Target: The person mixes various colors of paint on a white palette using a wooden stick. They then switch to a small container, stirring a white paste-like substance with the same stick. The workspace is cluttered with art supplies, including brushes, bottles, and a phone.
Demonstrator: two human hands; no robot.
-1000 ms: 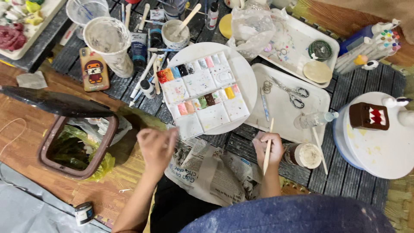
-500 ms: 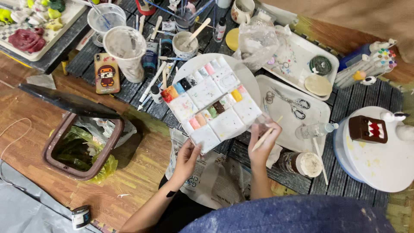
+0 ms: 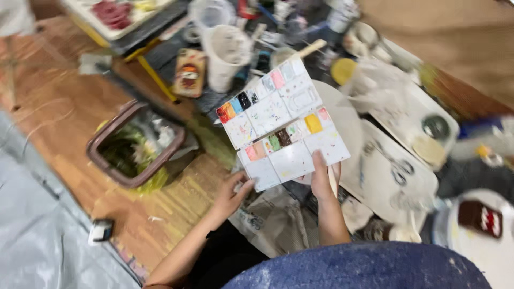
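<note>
A white paint palette (image 3: 281,123) with several coloured wells is lifted and tilted above the table. My right hand (image 3: 323,179) grips its near edge, thumb on top, and a thin wooden brush handle (image 3: 335,181) is pinched in the same fingers. My left hand (image 3: 231,194) holds the palette's near-left corner from below. The view is blurred by motion.
A brown bin (image 3: 136,144) with a green liner stands on the floor at left. Behind the palette are a white cup (image 3: 227,51), a phone in a patterned case (image 3: 188,72) and a round white plate (image 3: 348,123). A white tray (image 3: 385,171) with scissors lies right. Newspaper (image 3: 273,219) covers my lap.
The palette was lying on the round plate; both hands have reached it and lifted it toward me. The camera has swung left, and the view is blurrier.
</note>
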